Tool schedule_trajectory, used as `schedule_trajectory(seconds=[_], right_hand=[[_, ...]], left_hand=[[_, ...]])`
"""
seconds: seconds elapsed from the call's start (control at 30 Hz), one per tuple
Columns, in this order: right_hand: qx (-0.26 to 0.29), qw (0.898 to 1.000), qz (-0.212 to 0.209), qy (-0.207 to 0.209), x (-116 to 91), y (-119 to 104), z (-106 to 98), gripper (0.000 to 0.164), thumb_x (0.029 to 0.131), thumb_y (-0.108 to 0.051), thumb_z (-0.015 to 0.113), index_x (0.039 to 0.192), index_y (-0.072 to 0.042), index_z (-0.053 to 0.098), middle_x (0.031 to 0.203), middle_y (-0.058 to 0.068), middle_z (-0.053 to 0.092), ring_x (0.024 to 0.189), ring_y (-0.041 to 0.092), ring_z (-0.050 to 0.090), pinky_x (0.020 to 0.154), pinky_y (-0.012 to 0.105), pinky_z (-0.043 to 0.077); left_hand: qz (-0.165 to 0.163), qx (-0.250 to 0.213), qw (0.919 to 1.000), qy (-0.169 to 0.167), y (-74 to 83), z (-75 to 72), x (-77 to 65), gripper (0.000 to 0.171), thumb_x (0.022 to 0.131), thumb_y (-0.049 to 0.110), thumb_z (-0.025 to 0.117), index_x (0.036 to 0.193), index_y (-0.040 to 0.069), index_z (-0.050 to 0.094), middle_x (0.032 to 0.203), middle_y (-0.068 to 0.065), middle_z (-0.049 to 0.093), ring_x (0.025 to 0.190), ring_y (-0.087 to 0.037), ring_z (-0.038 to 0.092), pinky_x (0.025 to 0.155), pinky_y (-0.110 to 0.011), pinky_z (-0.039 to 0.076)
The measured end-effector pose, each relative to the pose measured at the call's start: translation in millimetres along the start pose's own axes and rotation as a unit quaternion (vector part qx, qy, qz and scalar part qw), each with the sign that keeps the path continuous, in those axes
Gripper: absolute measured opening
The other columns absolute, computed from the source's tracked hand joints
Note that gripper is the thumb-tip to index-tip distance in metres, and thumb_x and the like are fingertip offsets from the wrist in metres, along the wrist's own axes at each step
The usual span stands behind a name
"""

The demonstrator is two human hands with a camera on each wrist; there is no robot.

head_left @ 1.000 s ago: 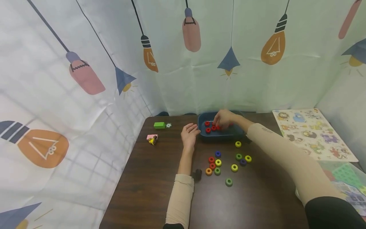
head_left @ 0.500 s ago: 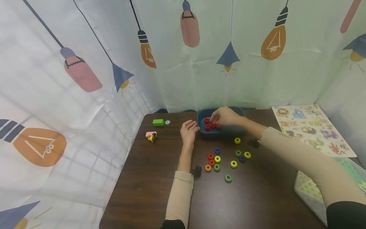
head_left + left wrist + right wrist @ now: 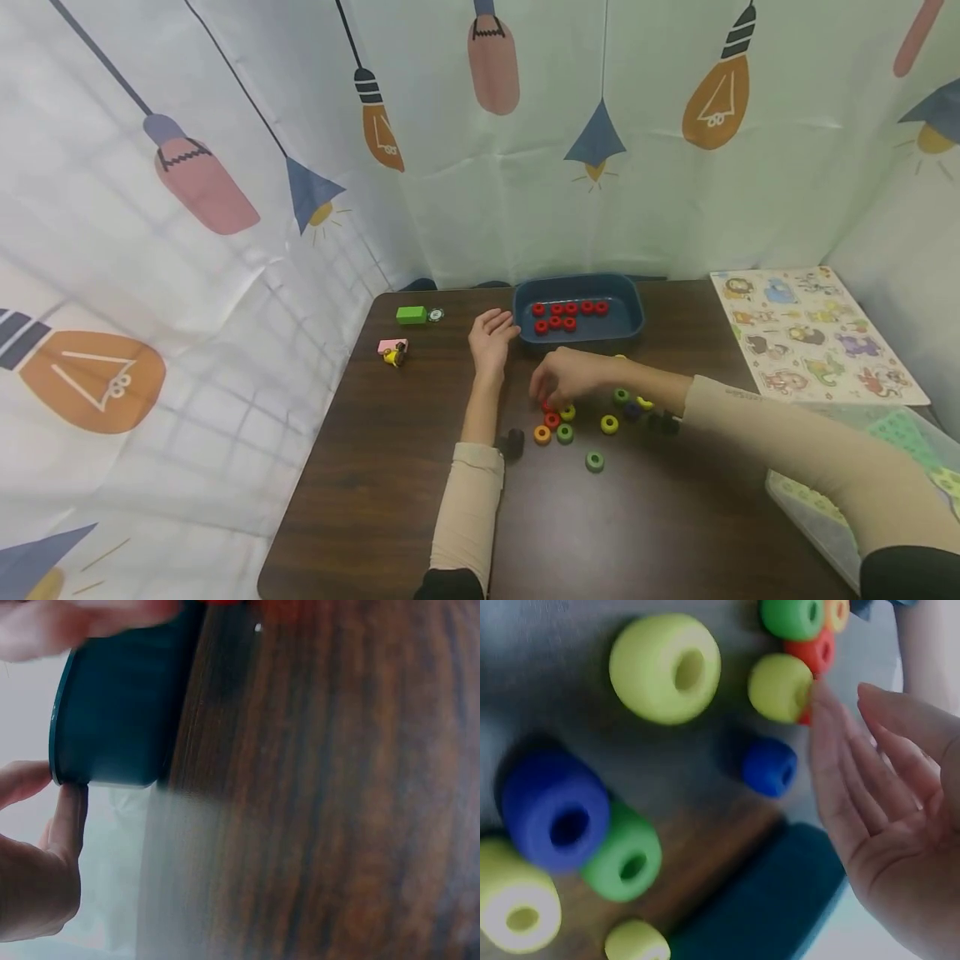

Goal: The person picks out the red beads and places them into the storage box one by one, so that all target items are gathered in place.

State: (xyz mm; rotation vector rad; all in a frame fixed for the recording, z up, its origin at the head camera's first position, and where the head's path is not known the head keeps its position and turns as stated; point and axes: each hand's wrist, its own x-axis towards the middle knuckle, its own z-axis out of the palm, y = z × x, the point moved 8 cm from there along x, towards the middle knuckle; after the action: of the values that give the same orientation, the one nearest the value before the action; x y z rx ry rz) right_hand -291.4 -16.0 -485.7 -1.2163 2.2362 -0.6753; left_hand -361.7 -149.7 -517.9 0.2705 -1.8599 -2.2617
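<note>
My left hand (image 3: 491, 343) is at the left end of a dark blue tray (image 3: 617, 321), and the left wrist view has its fingertips right at the tray's rim (image 3: 54, 750). Inside lie several red ring-shaped beads (image 3: 587, 307). My right hand (image 3: 576, 377) reaches down over loose beads in front of the tray. Its thumb and fingers stand apart with nothing visible between them; the fingertips are right by a red bead (image 3: 815, 651) and a yellow bead (image 3: 780, 688). A blue bead (image 3: 770, 766) lies close by, hidden in the head view.
More beads lie around, including an orange one (image 3: 542, 435) and a green one (image 3: 595, 462). At far left are a green block (image 3: 411, 315) and a small yellow toy (image 3: 393, 357). An animal picture board (image 3: 817, 333) and a clear plastic box (image 3: 813, 508) stand at right.
My right hand has left the inside of the tray and come nearer to me, over the loose beads. The red beads in the tray now show fully. My left hand keeps its place.
</note>
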Motion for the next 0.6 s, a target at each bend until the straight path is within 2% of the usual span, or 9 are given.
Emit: schedule_trajectory(seconds=[0.17,0.4,0.6], right_hand=[[0.051,0.998,0.037,-0.005,2.1,4.8,16.0,0.027,0.08,0.002,0.07,0.102,-0.012,0.075,0.089,0.0,0.074,0.063,0.015,0.07,0.056,0.026,0.057],[0.076,0.995,0.061,-0.007,2.4,5.9,24.6,0.024,0.082,0.002,0.069,0.099,-0.013,0.075,0.085,-0.003,0.074,0.058,0.019,0.071,0.051,0.029,0.057],[0.156,0.982,0.1,-0.035,2.5,6.9,35.2,0.025,0.082,0.002,0.07,0.102,-0.013,0.074,0.088,0.0,0.075,0.064,0.023,0.072,0.056,0.035,0.06]], left_hand=[[-0.002,0.001,1.0,0.001,-0.3,0.0,0.1,0.048,0.082,-0.013,0.068,0.125,0.003,0.053,0.126,-0.022,0.062,0.118,-0.027,0.062,0.094,-0.032,0.053],[0.006,-0.001,1.0,0.005,0.9,0.6,0.8,0.048,0.081,-0.014,0.067,0.124,0.001,0.053,0.124,-0.023,0.062,0.118,-0.031,0.061,0.093,-0.034,0.053],[-0.001,0.004,1.0,0.001,-0.1,0.1,1.8,0.05,0.082,-0.013,0.067,0.127,0.001,0.052,0.125,-0.021,0.063,0.117,-0.027,0.062,0.094,-0.033,0.053]])
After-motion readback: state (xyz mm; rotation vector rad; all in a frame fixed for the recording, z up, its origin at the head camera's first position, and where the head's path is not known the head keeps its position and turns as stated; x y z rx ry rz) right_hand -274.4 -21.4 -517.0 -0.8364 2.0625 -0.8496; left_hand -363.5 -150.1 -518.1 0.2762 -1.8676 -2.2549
